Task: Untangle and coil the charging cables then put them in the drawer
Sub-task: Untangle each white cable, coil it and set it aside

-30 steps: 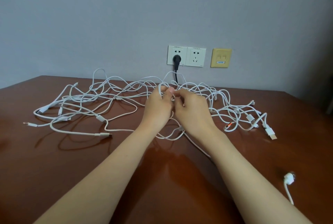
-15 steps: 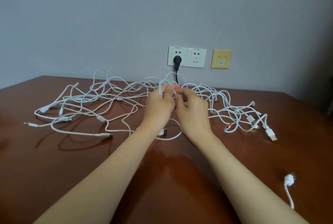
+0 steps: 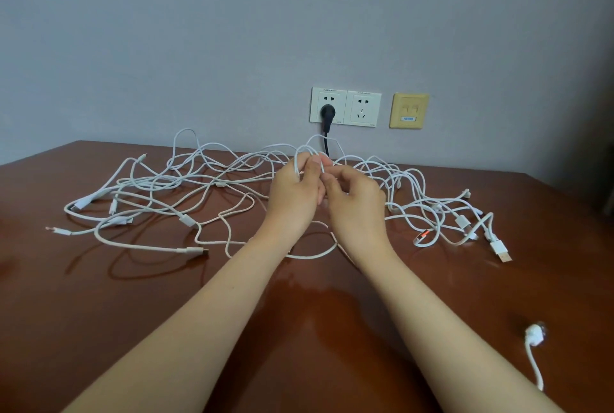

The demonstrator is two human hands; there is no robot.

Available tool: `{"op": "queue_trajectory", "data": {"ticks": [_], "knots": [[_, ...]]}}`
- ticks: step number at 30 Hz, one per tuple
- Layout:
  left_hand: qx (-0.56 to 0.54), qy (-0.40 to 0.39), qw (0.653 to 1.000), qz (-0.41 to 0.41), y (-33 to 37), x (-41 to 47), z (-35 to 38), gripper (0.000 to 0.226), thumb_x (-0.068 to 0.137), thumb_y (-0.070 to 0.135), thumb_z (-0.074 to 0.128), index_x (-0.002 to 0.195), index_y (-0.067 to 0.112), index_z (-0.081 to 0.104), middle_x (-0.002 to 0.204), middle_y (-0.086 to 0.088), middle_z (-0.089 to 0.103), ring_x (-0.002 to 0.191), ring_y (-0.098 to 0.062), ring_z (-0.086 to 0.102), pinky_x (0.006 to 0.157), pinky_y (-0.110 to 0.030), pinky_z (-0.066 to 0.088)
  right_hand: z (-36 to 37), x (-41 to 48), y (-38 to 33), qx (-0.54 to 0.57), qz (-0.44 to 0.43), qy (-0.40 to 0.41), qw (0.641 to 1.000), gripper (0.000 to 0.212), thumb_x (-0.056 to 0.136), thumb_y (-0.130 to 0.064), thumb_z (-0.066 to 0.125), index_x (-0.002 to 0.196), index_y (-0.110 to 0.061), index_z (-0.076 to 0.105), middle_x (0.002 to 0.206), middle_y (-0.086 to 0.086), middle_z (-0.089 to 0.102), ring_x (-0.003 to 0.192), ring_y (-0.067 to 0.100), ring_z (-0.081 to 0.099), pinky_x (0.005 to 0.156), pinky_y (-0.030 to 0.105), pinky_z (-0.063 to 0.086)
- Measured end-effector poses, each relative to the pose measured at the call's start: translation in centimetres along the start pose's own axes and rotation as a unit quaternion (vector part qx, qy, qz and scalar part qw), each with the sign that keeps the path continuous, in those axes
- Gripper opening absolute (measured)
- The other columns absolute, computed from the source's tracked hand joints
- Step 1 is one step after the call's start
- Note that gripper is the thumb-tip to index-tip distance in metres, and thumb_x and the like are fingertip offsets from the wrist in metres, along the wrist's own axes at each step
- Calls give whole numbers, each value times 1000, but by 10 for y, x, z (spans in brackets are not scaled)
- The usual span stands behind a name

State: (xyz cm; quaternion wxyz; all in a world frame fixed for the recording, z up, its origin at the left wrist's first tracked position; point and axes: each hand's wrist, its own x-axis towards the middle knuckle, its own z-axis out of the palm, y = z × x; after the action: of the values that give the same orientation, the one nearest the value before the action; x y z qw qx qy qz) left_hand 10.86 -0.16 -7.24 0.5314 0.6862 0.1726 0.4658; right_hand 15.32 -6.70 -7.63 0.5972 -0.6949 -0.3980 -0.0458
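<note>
Tangle of white charging cables [image 3: 186, 220] sprawls across the far half of a glossy brown table [image 3: 133, 313], running from mid-left of the frame to mid-right, strands looped over one another and none coiled. Your left hand [image 3: 292, 193] is raised at centre frame, fingers curled, with a small loop of strands caught over the fingertips. Your right hand [image 3: 355, 203] sits just beside it, touching it, thumb and forefinger pinching a thin white strand at the same spot. Both hands hold the bundle off the tabletop, and slack falls away beneath the wrists in a loose arc. At the right end of the heap a USB plug [image 3: 500, 248] lies flat on the wood, with an orange-tipped connector [image 3: 421, 236] near it toward the centre. Several more connector ends lie at the left edge of the heap. Lower right of the frame: one separate white cable [image 3: 533, 336], well apart from the tangle, running toward the bottom edge. On the grey wall behind, above centre, a white double socket [image 3: 363, 108] carries a black plug [image 3: 328, 111] in its left outlet, its dark cord dropping behind the cables. A yellow wall plate [image 3: 408, 111] is mounted just right of the socket.
</note>
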Motion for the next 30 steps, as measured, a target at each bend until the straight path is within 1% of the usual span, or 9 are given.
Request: {"op": "queue_trajectory", "data": {"ticks": [6,8,11,13,16,19,22,25,30], "knots": [[240,69,964,93,-7,6,-16,18,99,18,30,88,21,44,77,-11,65,82,-35,59,79,-41,44,-1,4,2,80,138,-96,982,18,87,-10,57,76,-24,55,61,-6,58,47,7,48,48,23,40],[275,64,956,78,-10,8,-21,17,98,17,29,91,19,43,77,-13,65,78,-37,62,79,-42,44,-1,6,4,88,161,-118,976,19,86,-8,58,76,-23,55,65,-4,56,48,5,46,39,18,35],[320,44,946,32,-15,9,-24,20,99,17,27,97,14,48,57,-6,57,65,-32,65,74,-38,47,0,8,8,71,140,-94,983,23,85,-4,55,73,-24,56,62,-4,59,51,8,47,49,21,33],[266,41,963,-9,-14,11,-24,22,100,17,26,92,14,47,54,-5,56,55,-26,63,67,-36,51,2,8,9,74,138,-92,983,24,85,-2,53,72,-23,55,52,-7,57,51,8,48,53,23,33],[6,52,993,-110,-7,14,-19,29,100,10,24,78,15,43,63,-9,58,54,-23,64,59,-32,56,2,7,11,74,149,-121,979,21,85,-3,54,71,-18,52,47,-6,55,44,2,46,49,18,32],[-128,56,976,-170,-2,15,-17,29,100,6,21,79,13,40,46,-1,53,37,-9,58,49,-27,54,-3,5,10,24,168,-159,973,30,89,-20,59,64,-17,43,51,-2,50,29,1,36,35,12,25],[-218,118,949,-195,-1,18,-23,28,98,2,22,79,11,41,45,-1,32,24,-5,33,40,-23,47,-9,5,9,-10,182,-193,964,39,86,-34,64,60,-18,40,44,-5,40,26,3,31,32,14,25],[-269,159,927,-207,-2,25,-36,32,96,0,18,76,13,39,32,7,27,23,-3,19,30,-7,24,-18,8,12,-82,153,-188,967,34,83,-38,66,59,-19,52,40,-13,45,43,1,39,48,18,30],[-201,155,940,-226,-4,25,-40,32,95,2,19,75,16,39,45,2,31,22,-2,17,31,-6,13,-29,10,8,-242,48,-147,958,16,87,-37,60,74,-28,65,86,-6,66,93,17,58,75,26,39]]}}
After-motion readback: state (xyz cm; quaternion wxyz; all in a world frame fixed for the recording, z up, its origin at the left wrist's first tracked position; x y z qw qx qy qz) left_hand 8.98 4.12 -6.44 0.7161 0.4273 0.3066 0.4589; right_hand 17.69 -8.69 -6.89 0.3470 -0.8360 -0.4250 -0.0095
